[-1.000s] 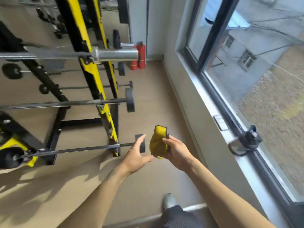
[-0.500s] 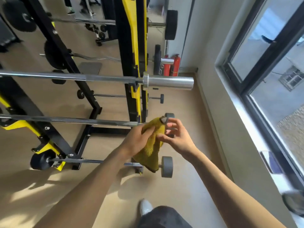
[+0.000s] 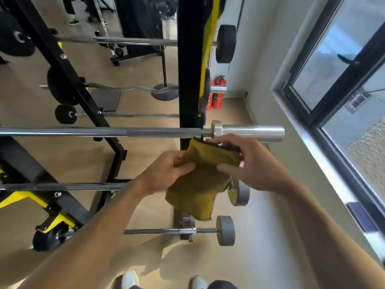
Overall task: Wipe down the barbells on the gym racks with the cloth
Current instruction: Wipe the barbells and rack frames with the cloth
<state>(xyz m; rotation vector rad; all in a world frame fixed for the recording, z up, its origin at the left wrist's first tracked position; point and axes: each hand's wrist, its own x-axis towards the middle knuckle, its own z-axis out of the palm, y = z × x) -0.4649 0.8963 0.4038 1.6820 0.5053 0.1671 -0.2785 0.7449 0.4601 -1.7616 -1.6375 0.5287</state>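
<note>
A yellow cloth hangs between both hands just below a long steel barbell that lies across the black and yellow rack. My left hand grips the cloth's left side with curled fingers. My right hand pinches its upper right edge, close under the barbell's bare chrome sleeve. Lower bars with small grey plates sit on the rack beneath the cloth. Another loaded barbell rests higher up.
A wall and a window sill run along the right, close to the barbell's end. Two red fire extinguishers stand in the far corner. A curl bar and black plates fill the left. My shoes show at the bottom.
My view has tilted up and I have come closer to the rack. Both hands rose with the cloth to just under the steel barbell, and the cloth is now spread wider between them.
</note>
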